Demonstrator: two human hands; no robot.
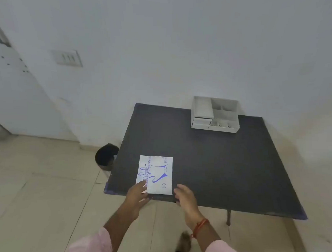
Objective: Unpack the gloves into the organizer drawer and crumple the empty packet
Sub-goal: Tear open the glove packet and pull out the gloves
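Note:
A flat white glove packet (156, 173) with blue print lies near the front left edge of the dark table (207, 156). My left hand (138, 193) rests its fingers on the packet's near left corner. My right hand (185, 196) hovers at the packet's near right corner, fingers apart, and I cannot tell whether it touches. The white organizer (215, 113) stands at the table's far edge against the wall, with small drawers on its front left that look shut.
A dark round bin (106, 157) stands on the tiled floor just left of the table. A table leg (228, 217) shows under the front edge. My foot (181, 246) is on the floor below. The white wall is close behind the table.

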